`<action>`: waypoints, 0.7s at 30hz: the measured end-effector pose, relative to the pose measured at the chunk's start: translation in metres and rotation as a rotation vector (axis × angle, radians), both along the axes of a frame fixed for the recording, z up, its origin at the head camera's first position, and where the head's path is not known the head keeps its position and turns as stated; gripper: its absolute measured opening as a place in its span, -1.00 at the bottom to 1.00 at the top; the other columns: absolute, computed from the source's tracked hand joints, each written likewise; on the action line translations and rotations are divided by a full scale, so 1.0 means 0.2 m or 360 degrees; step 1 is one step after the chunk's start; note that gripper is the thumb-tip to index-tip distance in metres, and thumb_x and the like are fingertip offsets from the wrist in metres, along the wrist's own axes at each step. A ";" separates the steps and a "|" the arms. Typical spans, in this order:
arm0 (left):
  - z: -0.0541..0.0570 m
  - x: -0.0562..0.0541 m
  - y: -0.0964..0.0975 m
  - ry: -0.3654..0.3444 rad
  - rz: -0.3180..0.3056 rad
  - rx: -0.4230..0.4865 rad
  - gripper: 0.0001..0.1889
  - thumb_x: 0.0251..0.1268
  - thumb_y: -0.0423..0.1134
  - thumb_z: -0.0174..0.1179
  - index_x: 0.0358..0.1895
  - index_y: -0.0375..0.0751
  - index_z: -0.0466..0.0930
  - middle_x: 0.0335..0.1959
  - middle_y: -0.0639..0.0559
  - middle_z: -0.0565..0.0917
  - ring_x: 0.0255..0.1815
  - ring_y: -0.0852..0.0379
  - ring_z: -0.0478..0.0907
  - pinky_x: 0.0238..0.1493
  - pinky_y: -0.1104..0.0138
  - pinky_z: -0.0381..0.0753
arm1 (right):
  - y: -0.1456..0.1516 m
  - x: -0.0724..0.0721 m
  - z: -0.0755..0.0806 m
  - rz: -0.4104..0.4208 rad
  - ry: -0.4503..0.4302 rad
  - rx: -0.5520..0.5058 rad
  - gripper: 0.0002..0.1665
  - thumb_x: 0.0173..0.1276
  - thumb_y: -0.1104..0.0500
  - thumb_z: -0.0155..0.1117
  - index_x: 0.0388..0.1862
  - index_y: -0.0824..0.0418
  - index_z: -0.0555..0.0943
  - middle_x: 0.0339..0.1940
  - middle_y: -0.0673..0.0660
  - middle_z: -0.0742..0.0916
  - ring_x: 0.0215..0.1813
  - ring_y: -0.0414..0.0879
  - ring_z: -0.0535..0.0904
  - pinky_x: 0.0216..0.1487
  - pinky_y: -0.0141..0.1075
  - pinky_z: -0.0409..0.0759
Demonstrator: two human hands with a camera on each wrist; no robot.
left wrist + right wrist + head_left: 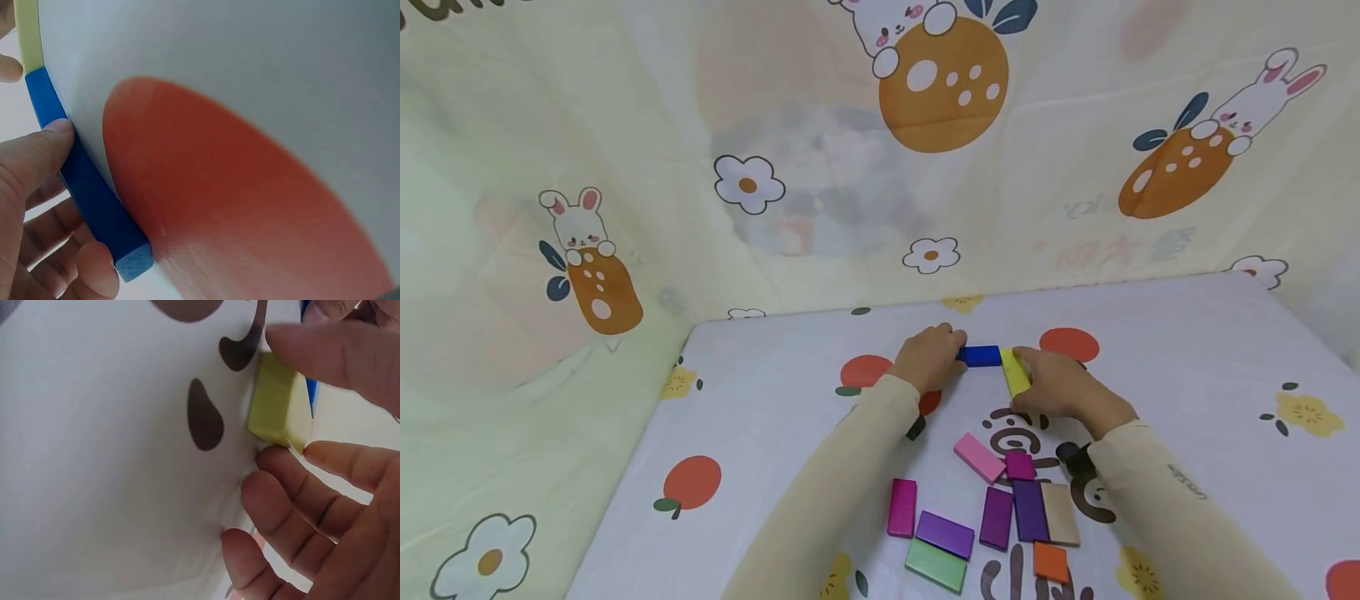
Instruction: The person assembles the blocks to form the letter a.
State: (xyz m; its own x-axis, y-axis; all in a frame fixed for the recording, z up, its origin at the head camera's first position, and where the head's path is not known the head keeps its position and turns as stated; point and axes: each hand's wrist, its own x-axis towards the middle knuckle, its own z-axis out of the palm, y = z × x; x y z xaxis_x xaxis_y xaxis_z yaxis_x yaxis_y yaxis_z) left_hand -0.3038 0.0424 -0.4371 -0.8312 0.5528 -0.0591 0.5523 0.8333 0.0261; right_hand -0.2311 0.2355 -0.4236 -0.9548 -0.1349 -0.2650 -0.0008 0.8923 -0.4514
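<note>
A blue block point(981, 357) lies on the tablecloth with its right end meeting a yellow block point(1015, 375), the two forming a corner. My left hand point(929, 358) is at the blue block's left end. The left wrist view shows that hand's thumb and fingers on opposite sides of the blue block point(100, 194). From the right, my right hand point(1062, 385) pinches the yellow block, thumb on one side and index finger at the other in the right wrist view. The far end of the yellow block point(274, 400) is hidden there behind the thumb.
Nearer the front lie several loose blocks: a pink block point(979, 457), magenta and purple ones, a green block point(936, 566), a beige block point(1060, 514) and an orange block point(1050, 562). A printed curtain point(820, 275) hangs behind the table's back edge.
</note>
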 end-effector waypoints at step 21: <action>0.01 -0.03 -0.05 -0.0150 0.0133 0.0048 -0.66 0.49 -0.05 0.30 0.20 -0.08 0.61 -0.09 0.04 0.61 -0.16 0.15 0.51 -0.06 0.35 0.62 | -0.01 0.00 -0.02 -0.0060 0.0083 -0.0035 0.00 0.29 0.04 0.44 0.58 0.43 0.27 0.18 0.41 0.63 0.04 0.20 0.51 0.03 0.07 0.62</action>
